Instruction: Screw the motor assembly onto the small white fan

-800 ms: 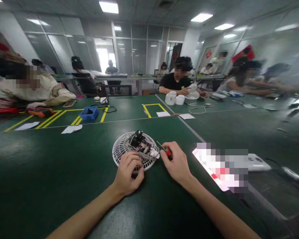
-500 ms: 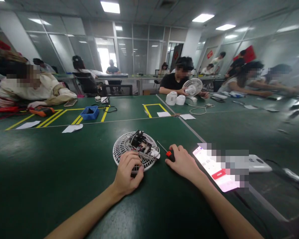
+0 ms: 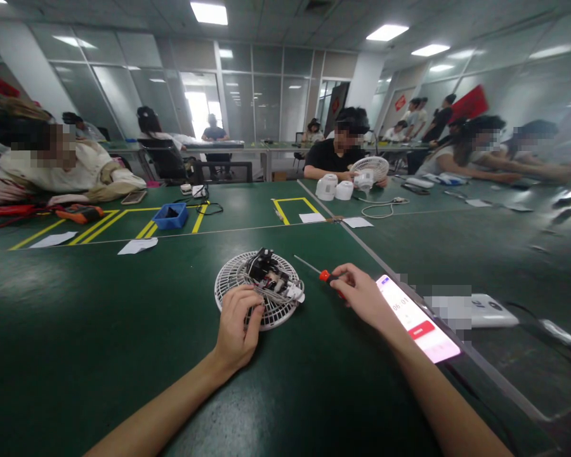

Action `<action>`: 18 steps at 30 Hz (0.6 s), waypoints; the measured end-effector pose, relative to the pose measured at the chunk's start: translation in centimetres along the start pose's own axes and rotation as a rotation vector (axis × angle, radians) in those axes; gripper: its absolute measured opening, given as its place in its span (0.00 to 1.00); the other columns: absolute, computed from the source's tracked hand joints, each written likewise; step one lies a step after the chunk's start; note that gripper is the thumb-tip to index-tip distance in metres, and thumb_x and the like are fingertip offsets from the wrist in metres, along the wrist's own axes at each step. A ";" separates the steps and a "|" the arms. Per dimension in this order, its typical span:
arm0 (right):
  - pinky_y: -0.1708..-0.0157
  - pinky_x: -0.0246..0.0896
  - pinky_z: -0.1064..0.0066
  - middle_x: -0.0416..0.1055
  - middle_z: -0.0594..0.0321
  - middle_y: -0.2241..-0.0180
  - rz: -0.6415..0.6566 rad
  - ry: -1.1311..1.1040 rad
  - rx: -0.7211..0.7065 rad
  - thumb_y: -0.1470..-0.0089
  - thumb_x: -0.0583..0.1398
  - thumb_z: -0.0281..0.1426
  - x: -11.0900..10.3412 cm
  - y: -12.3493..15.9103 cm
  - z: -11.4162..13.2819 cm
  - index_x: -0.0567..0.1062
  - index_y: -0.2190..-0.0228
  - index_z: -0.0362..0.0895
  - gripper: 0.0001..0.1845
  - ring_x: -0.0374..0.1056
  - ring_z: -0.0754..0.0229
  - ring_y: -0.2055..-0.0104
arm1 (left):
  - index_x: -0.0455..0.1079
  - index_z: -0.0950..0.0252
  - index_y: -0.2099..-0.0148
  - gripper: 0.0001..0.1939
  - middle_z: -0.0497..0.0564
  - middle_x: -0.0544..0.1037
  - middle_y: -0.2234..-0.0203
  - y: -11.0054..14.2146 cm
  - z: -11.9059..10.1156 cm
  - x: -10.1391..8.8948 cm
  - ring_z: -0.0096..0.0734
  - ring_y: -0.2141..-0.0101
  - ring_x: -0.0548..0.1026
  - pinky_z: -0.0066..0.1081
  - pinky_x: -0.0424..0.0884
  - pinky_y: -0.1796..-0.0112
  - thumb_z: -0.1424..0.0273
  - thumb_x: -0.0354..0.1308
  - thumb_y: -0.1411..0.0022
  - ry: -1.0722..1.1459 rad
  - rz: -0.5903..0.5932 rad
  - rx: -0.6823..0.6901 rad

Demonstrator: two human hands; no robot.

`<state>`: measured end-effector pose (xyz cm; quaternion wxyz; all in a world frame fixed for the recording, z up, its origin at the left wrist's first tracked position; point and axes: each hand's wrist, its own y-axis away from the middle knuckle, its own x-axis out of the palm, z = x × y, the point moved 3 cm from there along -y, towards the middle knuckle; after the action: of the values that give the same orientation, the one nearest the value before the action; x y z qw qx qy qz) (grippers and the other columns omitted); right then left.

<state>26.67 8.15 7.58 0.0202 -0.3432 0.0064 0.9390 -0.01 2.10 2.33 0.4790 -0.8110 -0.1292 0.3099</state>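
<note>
A white round fan grille [image 3: 235,282] lies flat on the green table [image 3: 99,330] in front of me. On top of it sits a small dark motor and circuit assembly [image 3: 272,279] with wires. My left hand [image 3: 238,327] rests on the grille's near edge, fingers curled down onto it. To the right, my right hand [image 3: 361,298] is closed around a screwdriver [image 3: 316,271] with a red and black handle. Its thin shaft points up and left, clear of the table.
A lit phone [image 3: 419,317] lies right of my right hand, with a white device [image 3: 485,311] behind it. Further back are a blue tray [image 3: 170,216], paper slips and yellow floor-tape lines. A person across the table [image 3: 335,155] handles a white fan. Other people sit around.
My right hand picked the screwdriver up off the table and moved right and up, away from the grille. The left hand stayed on the grille's edge, its fingers shifting slightly.
</note>
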 end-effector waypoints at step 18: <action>0.84 0.55 0.79 0.73 0.65 0.76 0.522 -0.397 -0.035 0.57 0.63 0.36 0.0 1.9 1.7 0.73 0.69 0.42 0.12 0.66 0.66 0.79 | 0.68 0.61 0.54 0.05 0.52 0.76 0.58 0.0 0.5 -0.2 0.39 0.49 0.73 0.45 0.66 0.45 0.74 0.54 0.30 -0.077 -0.119 -0.102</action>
<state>25.49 6.33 8.85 -0.2260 -0.1403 0.0738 0.9611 -0.50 2.32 2.22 0.4494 -0.8126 -0.2112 0.3050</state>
